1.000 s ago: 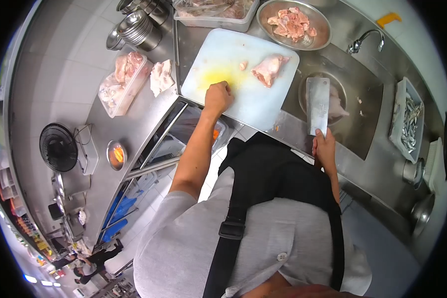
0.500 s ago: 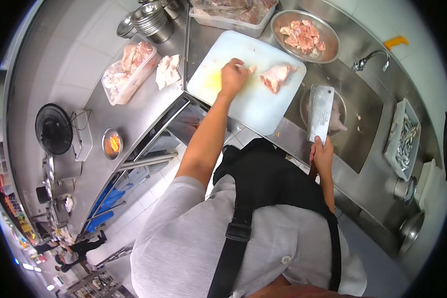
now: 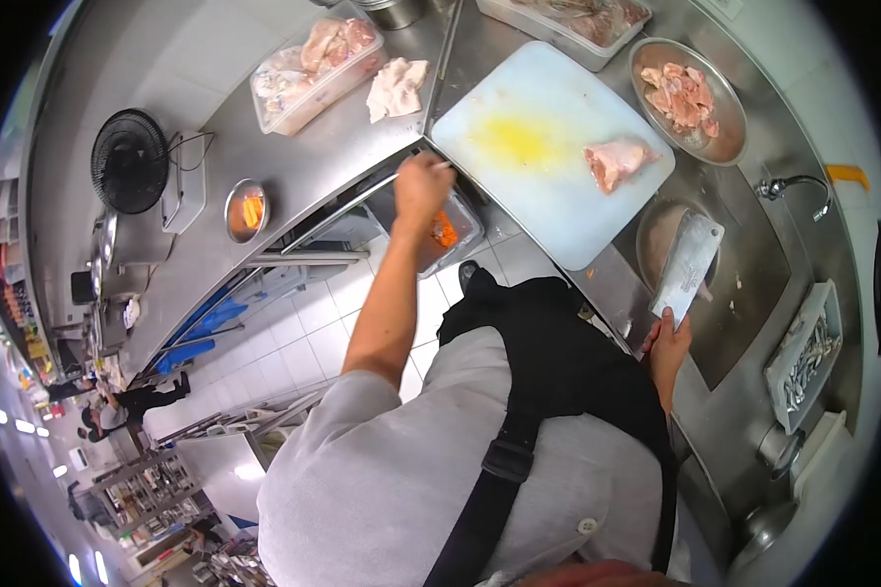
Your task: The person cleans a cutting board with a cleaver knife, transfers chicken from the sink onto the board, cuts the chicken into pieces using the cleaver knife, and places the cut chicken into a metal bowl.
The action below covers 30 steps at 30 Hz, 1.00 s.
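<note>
My left hand (image 3: 423,188) is closed above an open bin (image 3: 472,238) with orange scraps inside, at the counter's corner. A small pale bit shows by its fingertips; I cannot make out what it is. My right hand (image 3: 669,344) grips a cleaver (image 3: 693,256) by its handle, the blade pointing up over the sink. On the white cutting board (image 3: 558,220) lies a raw chicken piece (image 3: 617,162), apart from both hands, with a yellow stain to its left.
Behind the board stand a bowl of cut chicken (image 3: 683,98) and a tub of meat (image 3: 597,24). Left are a tub of chicken (image 3: 318,73), pale chicken skin (image 3: 397,90) and a small orange-filled bowl (image 3: 249,210). A tray of small fish (image 3: 803,362) sits right of the sink (image 3: 754,293).
My left hand has left the cutting board and moved left and toward me, over the bin. The cleaver stays in my right hand, tilted more to the right. The view has shifted.
</note>
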{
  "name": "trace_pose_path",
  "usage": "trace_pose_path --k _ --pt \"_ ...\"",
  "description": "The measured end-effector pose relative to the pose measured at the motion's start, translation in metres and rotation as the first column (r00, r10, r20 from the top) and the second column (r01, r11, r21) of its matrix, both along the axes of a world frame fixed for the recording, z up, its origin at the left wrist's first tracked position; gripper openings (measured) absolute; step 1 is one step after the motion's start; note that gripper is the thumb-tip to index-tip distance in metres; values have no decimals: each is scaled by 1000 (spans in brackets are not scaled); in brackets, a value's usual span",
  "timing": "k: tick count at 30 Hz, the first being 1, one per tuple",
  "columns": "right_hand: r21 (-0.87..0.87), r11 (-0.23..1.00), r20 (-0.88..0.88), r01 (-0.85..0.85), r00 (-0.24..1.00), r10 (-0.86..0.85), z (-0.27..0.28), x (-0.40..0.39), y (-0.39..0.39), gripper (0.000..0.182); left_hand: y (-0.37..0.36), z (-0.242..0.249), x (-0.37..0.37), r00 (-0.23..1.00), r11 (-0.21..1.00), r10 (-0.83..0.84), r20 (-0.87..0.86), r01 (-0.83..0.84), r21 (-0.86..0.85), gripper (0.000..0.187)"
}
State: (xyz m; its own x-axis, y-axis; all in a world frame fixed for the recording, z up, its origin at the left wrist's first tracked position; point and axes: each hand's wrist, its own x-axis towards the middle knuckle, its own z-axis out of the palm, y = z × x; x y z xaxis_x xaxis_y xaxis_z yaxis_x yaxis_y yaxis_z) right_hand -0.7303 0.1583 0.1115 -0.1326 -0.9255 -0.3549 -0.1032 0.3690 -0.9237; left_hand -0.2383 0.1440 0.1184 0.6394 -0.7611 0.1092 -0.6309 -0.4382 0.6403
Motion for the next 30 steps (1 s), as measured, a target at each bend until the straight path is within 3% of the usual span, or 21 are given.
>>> trace_pose_path --k 2,3,4,5,6,8,10,12,15,18,21,24,27,28,30 --pt "13 1000 -37 -8 999 9 -5 -5 1 19 23 -89 67 972 911 -132 195 41 411 37" --pt "1 1000 -57 10 998 -10 -9 -10 -2 20 35 -107 80 948 950 -188 258 109 292 43" --pt "21 999 -114 -31 993 33 -13 -16 -4 20 26 -72 54 933 988 8 359 -64 142 38" --pt "-5 999 -120 -35 992 34 -7 -16 -6 19 7 -59 43 976 999 21 215 -13 -40 35" --pt "-20 998 -129 -54 990 51 1 -12 -6 19 -10 -26 15 978 984 -41 203 76 -164 35" --pt "-11 999 -88 -44 995 42 11 -4 -14 18 -56 14 -56 985 932 -162 -64 131 -339 39" --pt "-24 998 -71 -57 996 56 9 0 -18 17 -97 23 -116 903 886 -408 -137 356 -298 57" --pt "-47 997 -24 -69 997 68 10 7 -24 17 -128 26 -164 820 809 -569 63 572 -140 78" --pt "-46 993 22 -106 994 107 11 14 -26 18 -158 39 -216 732 740 -664 150 617 266 84" --pt "-40 991 41 -124 991 126 10 16 -28 16 -182 24 -218 720 739 -663 205 586 332 78" --pt "-20 993 50 -120 991 121 18 20 -23 16 -200 8 -203 835 828 -544 86 517 217 70" --pt "-1 991 66 -133 989 133 17 15 -20 16 -212 2 -178 932 907 -347 -109 363 213 74" --pt "1 991 9 -134 991 134 18 11 -20 15 -190 39 -162 847 900 -343 -407 420 116 70" --pt "9 992 -16 -130 991 130 20 11 -21 15 -192 25 -154 868 869 -460 -187 483 106 69" --pt "-3 990 -33 -144 989 144 14 9 -23 15 -209 -15 -137 747 791 -608 270 601 119 68"
